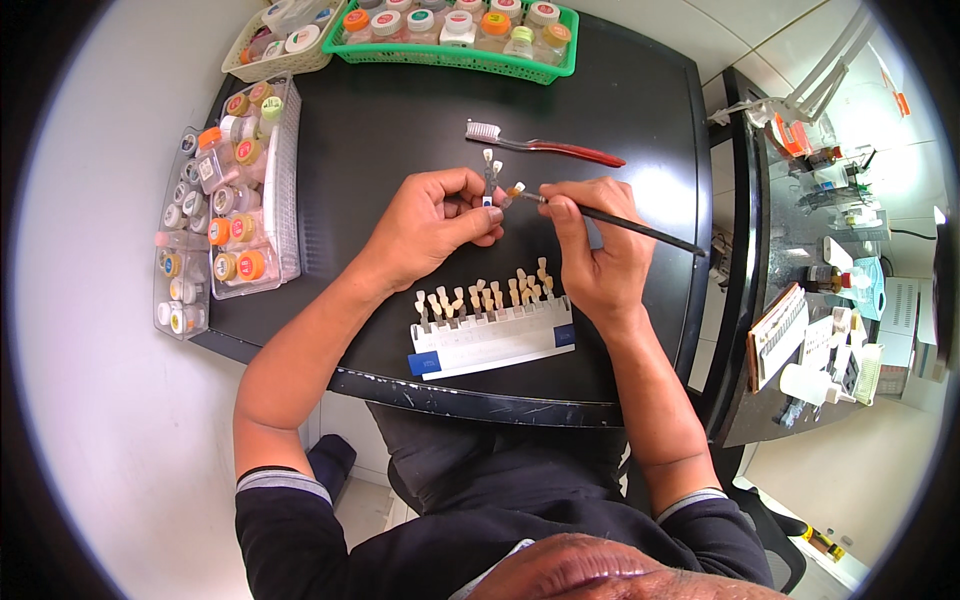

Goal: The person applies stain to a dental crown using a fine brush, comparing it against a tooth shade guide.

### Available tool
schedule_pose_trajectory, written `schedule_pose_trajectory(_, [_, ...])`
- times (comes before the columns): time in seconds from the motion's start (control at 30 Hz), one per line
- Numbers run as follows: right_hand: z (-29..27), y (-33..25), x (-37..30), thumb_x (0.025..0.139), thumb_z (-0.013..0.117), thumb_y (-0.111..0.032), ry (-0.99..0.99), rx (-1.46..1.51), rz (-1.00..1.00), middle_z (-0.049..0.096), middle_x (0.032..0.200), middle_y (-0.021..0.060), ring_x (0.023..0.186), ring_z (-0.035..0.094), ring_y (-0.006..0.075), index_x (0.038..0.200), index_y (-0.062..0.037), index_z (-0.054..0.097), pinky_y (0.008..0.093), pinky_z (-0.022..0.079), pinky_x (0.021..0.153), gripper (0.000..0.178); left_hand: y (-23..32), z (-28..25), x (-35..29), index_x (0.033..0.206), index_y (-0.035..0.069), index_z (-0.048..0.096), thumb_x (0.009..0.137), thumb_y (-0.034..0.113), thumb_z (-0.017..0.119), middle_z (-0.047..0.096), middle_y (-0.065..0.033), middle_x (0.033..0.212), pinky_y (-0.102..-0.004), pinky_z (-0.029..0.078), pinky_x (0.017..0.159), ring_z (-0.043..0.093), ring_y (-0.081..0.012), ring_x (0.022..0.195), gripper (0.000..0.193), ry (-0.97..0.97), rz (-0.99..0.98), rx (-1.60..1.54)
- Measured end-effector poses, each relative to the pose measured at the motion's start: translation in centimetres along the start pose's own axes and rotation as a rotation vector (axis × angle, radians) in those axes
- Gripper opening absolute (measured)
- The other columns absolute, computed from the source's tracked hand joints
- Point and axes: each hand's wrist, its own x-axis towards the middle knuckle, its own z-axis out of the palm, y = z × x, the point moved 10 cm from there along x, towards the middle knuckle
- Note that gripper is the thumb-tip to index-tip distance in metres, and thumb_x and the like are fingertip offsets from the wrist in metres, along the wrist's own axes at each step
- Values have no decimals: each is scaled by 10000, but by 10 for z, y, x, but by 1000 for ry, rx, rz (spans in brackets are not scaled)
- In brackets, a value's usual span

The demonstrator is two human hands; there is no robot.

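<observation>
My left hand [435, 222] pinches a few dental shade tabs [488, 172], their tooth-shaped tips pointing away from me. One tab with an orange-brown part [516, 189] leans to the right, close to my right hand. In my right hand [603, 235] is a slim dark-handled brush [645, 229], gripped like a pen, its working end meeting or nearly meeting that tab; I cannot tell which. Nearer to me lies a white shade guide holder [490, 340] with blue ends and a row of tooth-coloured tabs. Beyond my hands rests a red-handled toothbrush [570, 150].
A green basket [450, 60] of capped jars sits at the far edge, beside a cream basket [245, 62]. At the left stand a white basket [291, 190] and a clear box [160, 290] of small jars. A side bench [745, 420] with bottles is on the right.
</observation>
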Motion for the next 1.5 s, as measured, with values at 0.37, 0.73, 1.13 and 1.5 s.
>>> schedule_pose_trajectory(0.37, [-5,0,0,998,798,-134,39,-72,-8,774,901,36,838,679,249,965,-65,783,393,478,842,78,-4,1,-1,1145,-21,709,1050,51,739,745,-58,1143,-264,616,835,751,-129,948,123,-12,-19,41])
schedule_pose_trajectory(0.73, [-6,7,-1,999,798,-144,15,-163,39,780,910,28,845,683,253,976,-67,792,394,481,865,80,-7,5,-1,1182,-26,738,1042,50,743,753,-37,1026,-252,606,803,734,-96,903,160,-34,-54,144])
schedule_pose_trajectory(1.13, [-8,6,-1,1001,805,-172,60,-80,63,787,934,26,886,680,247,995,-71,797,392,487,877,101,-1,12,-4,1164,-66,750,1023,46,692,748,-42,915,-261,617,794,711,-84,828,189,-78,-40,181])
schedule_pose_trajectory(1.5, [-7,10,0,1015,789,-181,26,-82,74,784,919,40,882,680,259,981,-64,797,394,489,856,122,-2,13,-4,1121,-49,773,997,42,722,727,-17,880,-242,592,733,688,-62,787,161,-69,-34,208])
